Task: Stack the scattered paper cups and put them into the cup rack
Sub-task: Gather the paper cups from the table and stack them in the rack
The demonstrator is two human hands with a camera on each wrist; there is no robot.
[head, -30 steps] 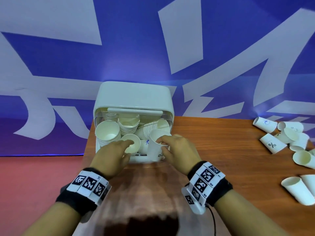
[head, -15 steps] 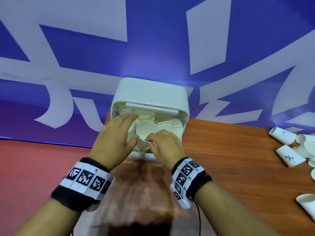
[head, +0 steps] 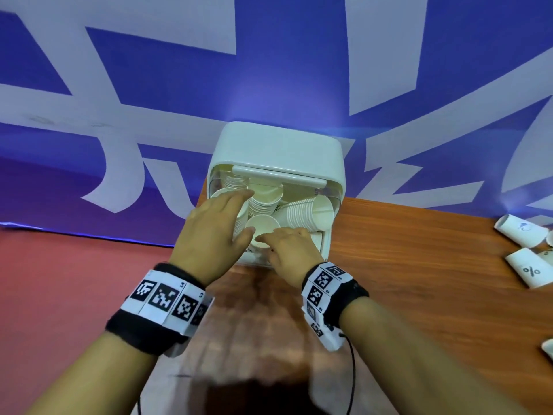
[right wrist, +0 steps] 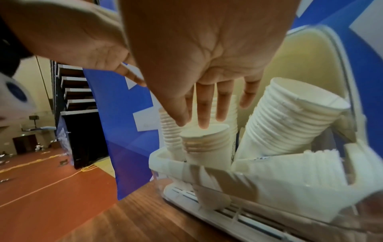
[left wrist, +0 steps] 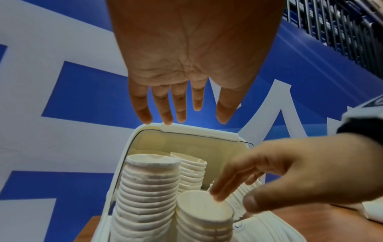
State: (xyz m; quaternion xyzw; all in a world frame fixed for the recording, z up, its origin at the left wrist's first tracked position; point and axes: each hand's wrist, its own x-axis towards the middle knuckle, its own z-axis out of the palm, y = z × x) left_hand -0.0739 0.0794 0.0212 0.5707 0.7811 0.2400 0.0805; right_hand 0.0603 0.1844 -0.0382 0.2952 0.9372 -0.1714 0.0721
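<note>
- Cup rack (head: 278, 145) is the landmark: a white box with its lid raised, standing at the far left edge of the wooden surface (head: 419, 280), against the blue and white backdrop (head: 149, 85).
- Left hand (head: 211, 235) hovers over the rack's left side, fingers straight and spread, holding nothing; the left wrist view shows the flat palm (left wrist: 186, 57) above the tall stack (left wrist: 149, 188) standing at the rack's left wall.
- Short front stack (head: 262, 232) stands in the rack's front middle, between the two hands, beside the tall stack.
- Right hand (head: 291, 250) is at the rack's front, fingers straight, their tips (right wrist: 202, 121) touching the rim of the short front stack (right wrist: 207, 144); it grips nothing.
- Leaning stack (head: 311, 217) lies tilted in the rack's right part, mouth towards the camera; another stack (right wrist: 290, 178) lies on its side below it at the front.
- Loose paper cups (head: 520, 238) lie scattered on their sides well to the right of the rack, at the surface's far right edge.
</note>
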